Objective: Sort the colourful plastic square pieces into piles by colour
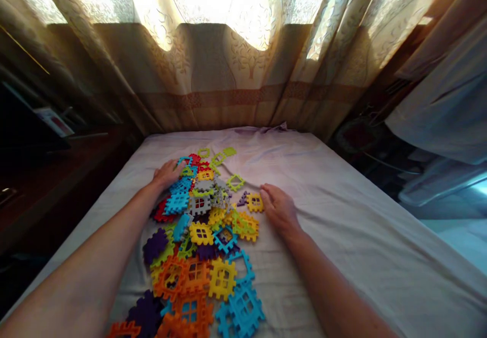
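A long heap of plastic interlocking building tiles with notched edges lies between my hands, many of them shaped like window frames. My left hand rests against the far left side of the heap, its fingers stretched toward a blue frame tile and touching the pieces there. On the other side, my right hand stands on its edge with fingers extended, holding nothing. Its fingertips are beside a yellow window tile. Closer to me are an orange window tile, a yellow tile and a blue tile.
The tiles lie on a bed with a pale, wrinkled sheet. A patterned curtain hangs behind the far edge. At left is a dark wooden table; at right, white cloth hangs. Lime green frames lie along the heap's far edge.
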The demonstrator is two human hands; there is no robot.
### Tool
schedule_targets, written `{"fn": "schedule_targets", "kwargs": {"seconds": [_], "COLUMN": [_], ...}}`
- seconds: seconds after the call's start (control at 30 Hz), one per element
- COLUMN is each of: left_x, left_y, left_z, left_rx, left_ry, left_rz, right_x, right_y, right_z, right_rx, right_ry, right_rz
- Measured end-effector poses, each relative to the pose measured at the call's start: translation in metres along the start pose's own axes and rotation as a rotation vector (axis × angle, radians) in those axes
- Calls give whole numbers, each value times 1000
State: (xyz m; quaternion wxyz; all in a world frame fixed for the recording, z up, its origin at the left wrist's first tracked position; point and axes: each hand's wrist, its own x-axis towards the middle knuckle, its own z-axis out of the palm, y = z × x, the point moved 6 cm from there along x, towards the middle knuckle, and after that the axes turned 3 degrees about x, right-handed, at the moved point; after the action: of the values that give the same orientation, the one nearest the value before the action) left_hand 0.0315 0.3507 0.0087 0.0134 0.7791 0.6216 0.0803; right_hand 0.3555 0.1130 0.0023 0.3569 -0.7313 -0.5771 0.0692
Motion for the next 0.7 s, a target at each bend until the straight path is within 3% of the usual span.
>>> {"fn": "schedule_targets", "kwargs": {"seconds": [0.07, 0.17, 0.33, 0.53, 0.7], "left_x": [-5, -14, -18, -12, 13], "left_y": [5, 11, 12, 17, 30], "left_z": [8, 11, 4, 9, 4], "left_rx": [-15, -51, -78, -105, -120], "left_ry": [-36, -70, -73, -88, -55], "left_rz": [3, -1, -12, -17, -44], "right_x": [26, 71, 121, 130, 122], "right_y": [11, 38, 68, 92, 98], "right_z": [-13, -32, -27, -34, -37], "right_rx": [-96, -341, -523, -574, -515], "right_ry": [20, 23, -214, -124, -24], "right_rz": [16, 176, 325, 452, 359]}}
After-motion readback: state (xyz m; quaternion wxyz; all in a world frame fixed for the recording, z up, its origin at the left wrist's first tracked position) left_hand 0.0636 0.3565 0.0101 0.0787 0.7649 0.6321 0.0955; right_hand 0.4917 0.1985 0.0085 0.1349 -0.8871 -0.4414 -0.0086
